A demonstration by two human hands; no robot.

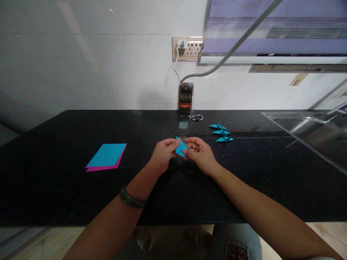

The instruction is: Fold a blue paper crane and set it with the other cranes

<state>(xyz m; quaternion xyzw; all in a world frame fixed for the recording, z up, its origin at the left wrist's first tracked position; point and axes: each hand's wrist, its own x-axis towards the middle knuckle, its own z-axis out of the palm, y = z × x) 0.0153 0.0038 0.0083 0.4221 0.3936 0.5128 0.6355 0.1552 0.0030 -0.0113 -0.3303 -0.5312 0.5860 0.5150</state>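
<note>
A small piece of folded blue paper (pixel 181 148) is pinched between both hands over the middle of the counter. My left hand (pixel 163 153) grips its left edge, thumb on top. On the other side, my right hand (pixel 201 154) presses its thumb against the lower right of the paper, with the fingers curled behind. Three blue paper cranes (pixel 224 139) sit in a close row to the right, beyond my right hand. To the left lies a stack of square paper (pixel 107 155), blue on top with pink showing beneath.
The black countertop (pixel 67 195) meets a tiled wall. Against that wall stands a blurred-out upright object (pixel 185 97) with cables rising from it, a beaded bracelet (pixel 195 118) nearby. A wall socket (pixel 187 48) is above. At the right is a metal sink (pixel 320 133).
</note>
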